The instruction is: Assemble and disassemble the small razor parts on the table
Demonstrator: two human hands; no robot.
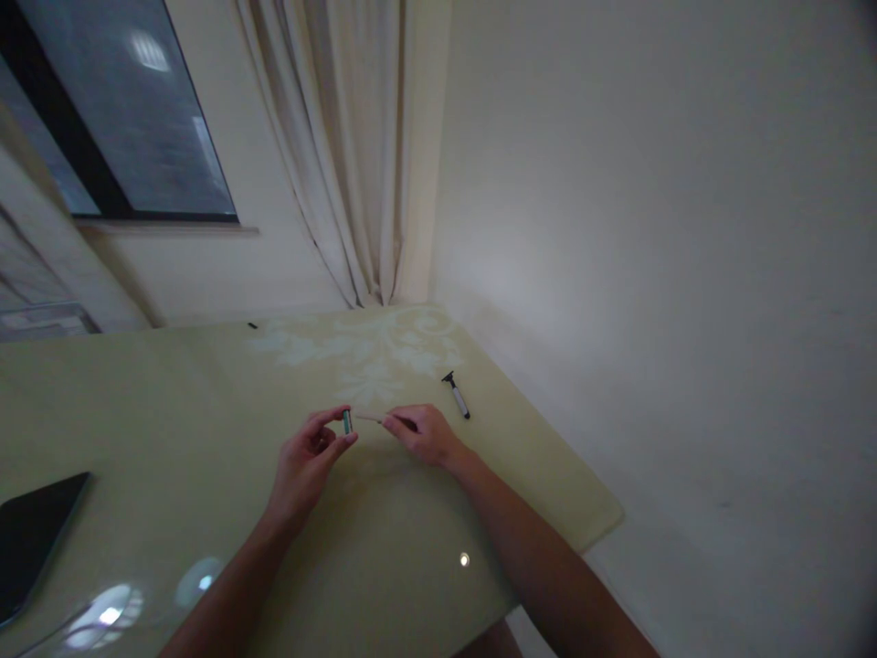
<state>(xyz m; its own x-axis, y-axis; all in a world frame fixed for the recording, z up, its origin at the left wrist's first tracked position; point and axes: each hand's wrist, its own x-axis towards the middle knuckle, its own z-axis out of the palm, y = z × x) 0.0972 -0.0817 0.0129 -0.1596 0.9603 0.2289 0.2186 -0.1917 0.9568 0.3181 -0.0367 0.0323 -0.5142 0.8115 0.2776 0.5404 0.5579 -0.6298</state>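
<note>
Between the thumb and index finger of my left hand [316, 454] is a small teal and silver piece [347, 421], held upright by its ends; it looks like a razor cartridge. My right hand [423, 433] is closed on a thin pale stick [370, 418], which points left toward that piece. The stick's tip is very near the piece, and I cannot tell whether they touch. A razor with a grey handle and black head [459, 399] lies on the table beyond my right hand.
The pale green table [226, 411] meets the wall at the right and the curtain [376, 183] at the back. A dark tablet-like object [34, 539] lies at the left. A small black bit [253, 325] is near the back edge.
</note>
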